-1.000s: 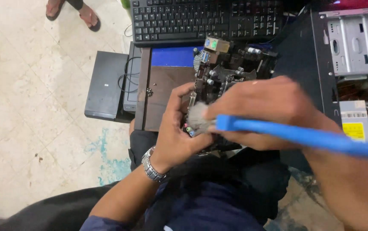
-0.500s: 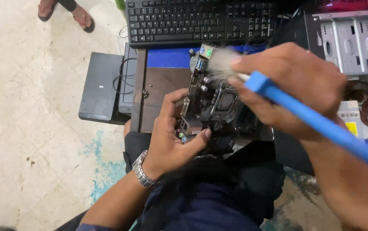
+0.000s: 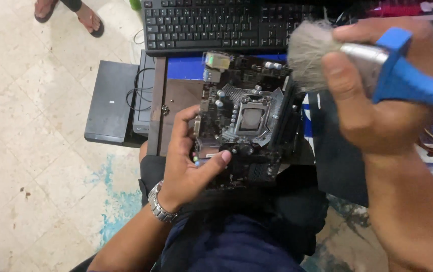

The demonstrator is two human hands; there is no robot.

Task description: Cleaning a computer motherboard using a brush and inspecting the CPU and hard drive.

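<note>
The person's left hand (image 3: 189, 171) grips the motherboard (image 3: 244, 121) at its near-left corner, thumb laid across the top face and fingers wrapped round the left edge, holding it tilted over the lap in front of the keyboard (image 3: 216, 25). The right hand (image 3: 377, 95) is closed round the blue handle of a brush (image 3: 357, 55), whose grey bristles hang in the air just beyond the board's far-right corner, clear of it. The board looks light and stiff but fragile: a flat plate crowded with the square socket (image 3: 251, 118) at its middle, small upright capacitors and port blocks along the far edge. By that look it is best held by its bare edges and corners, as the left hand does, with fingers kept off the socket and off the solder side; the soft bristles should pass over the parts without catching. Compared with 0.5 s ago, the brush has lifted off the board's far edge and swung right and toward the camera, so the socket now shows fully. The left hand's grip is unchanged. A black box (image 3: 111, 100) lies on the tiled floor to the left.
</note>
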